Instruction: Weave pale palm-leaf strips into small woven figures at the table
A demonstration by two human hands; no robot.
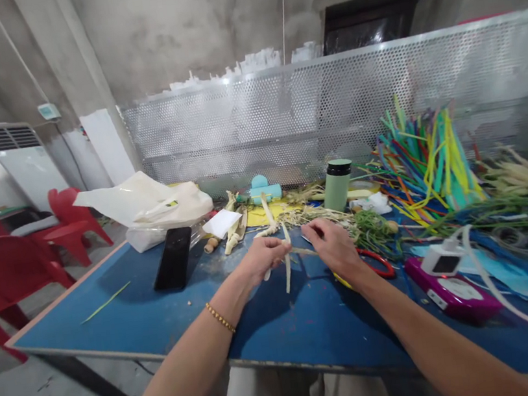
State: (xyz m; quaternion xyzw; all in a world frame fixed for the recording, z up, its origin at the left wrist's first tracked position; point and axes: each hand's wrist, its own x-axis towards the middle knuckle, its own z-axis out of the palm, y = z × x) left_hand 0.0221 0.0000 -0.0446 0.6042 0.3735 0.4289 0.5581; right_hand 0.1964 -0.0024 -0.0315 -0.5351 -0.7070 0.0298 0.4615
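Note:
Pale, flat plant-like strips cross one another above the blue table, several ends sticking out up, down and sideways. Their crossing point is pinched between the thumb and fingers of my left hand, which wears a gold bead bracelet at the wrist. One strip runs sideways to my right hand, whose fingers are closed around its end. Just beyond that hand, partly hidden by the forearm, lies a red loop like a scissor handle. A small yellow piece shows beneath the same hand.
A black phone and a white plastic bag lie to the left. Behind stand a green tumbler and dried husks. Colourful strips, green stalks and a magenta device with a white cable fill the right.

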